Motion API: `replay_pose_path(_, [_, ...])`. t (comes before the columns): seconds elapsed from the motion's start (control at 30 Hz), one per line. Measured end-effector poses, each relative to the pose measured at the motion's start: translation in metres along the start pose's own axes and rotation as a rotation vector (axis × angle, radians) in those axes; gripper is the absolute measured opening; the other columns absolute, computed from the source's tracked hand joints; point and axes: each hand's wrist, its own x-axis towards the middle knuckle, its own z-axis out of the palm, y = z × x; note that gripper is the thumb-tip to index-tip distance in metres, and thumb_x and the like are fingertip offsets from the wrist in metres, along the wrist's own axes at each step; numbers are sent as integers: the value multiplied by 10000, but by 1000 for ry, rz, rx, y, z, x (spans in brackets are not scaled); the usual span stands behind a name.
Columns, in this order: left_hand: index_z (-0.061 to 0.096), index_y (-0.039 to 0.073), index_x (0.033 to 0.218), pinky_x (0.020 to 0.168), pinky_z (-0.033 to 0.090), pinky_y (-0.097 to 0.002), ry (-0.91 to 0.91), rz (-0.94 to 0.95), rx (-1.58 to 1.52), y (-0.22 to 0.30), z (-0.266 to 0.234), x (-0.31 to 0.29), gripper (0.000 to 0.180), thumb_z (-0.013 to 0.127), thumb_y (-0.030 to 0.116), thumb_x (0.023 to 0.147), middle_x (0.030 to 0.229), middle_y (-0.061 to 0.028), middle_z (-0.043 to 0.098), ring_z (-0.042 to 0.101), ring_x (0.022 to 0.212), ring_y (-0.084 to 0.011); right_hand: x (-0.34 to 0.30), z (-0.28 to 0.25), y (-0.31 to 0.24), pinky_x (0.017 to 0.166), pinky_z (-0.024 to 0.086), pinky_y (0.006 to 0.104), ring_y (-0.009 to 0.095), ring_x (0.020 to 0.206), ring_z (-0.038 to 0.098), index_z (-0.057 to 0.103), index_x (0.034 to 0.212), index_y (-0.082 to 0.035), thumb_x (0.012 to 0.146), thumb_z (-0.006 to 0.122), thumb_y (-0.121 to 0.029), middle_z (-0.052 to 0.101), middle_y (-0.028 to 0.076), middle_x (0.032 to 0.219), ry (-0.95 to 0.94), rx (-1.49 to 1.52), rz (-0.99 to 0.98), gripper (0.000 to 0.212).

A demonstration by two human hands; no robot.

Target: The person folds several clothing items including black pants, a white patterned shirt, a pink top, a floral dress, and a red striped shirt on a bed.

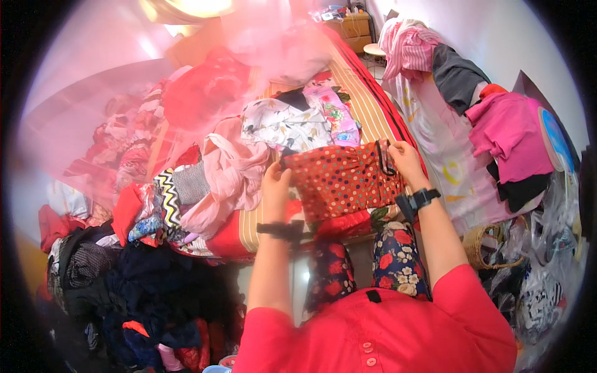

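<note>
A rust-red garment with light and dark polka dots (348, 177) is stretched between my two hands over the near edge of the bed. My left hand (275, 181) is closed on its upper left corner. At the upper right corner, beside a thin dark strap or cord, the fingers of my right hand (405, 159) pinch the cloth. Just beyond it lies a white printed garment (283, 122), with a lilac floral cloth (336, 115) to its right. A crumpled pale pink cloth (227, 168) is left of my left hand.
A striped bedspread (357, 93) covers the bed. Dark clothes (143, 292) are heaped at lower left, and red and pink clothes (124, 146) farther back. On the right are a magenta garment (513, 130), a wicker basket (479, 245) and plastic bags (541, 286). Pinkish haze veils the upper left.
</note>
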Motion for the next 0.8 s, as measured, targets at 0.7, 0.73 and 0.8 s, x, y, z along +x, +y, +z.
replay_pose_path(0.7, [449, 88, 1338, 969, 338, -519, -340, 438, 1151, -72, 126, -64, 735, 721, 359, 712, 1381, -106, 443, 385, 1305, -294, -59, 28, 51, 1029, 308, 476, 312, 1282, 395, 659, 1026, -81, 672, 687, -74, 538, 119, 1250, -106, -1049, -424, 356])
replay_pose_path(0.73, [440, 88, 1339, 981, 335, -531, -353, 385, 1169, -70, 131, -64, 707, 709, 338, 735, 1384, -116, 440, 376, 1319, -290, -58, 29, 49, 1006, 325, 454, 289, 1251, 430, 668, 873, -75, 725, 634, -89, 587, 105, 1183, -66, -1077, -481, 153])
replay_pose_path(0.8, [431, 87, 1341, 992, 331, -542, -371, 341, 1182, -72, 135, -63, 680, 697, 316, 759, 1388, -126, 437, 366, 1333, -286, -56, 28, 41, 1015, 319, 461, 294, 1253, 427, 671, 887, -70, 711, 648, -89, 579, 105, 1190, -78, -1076, -472, 179])
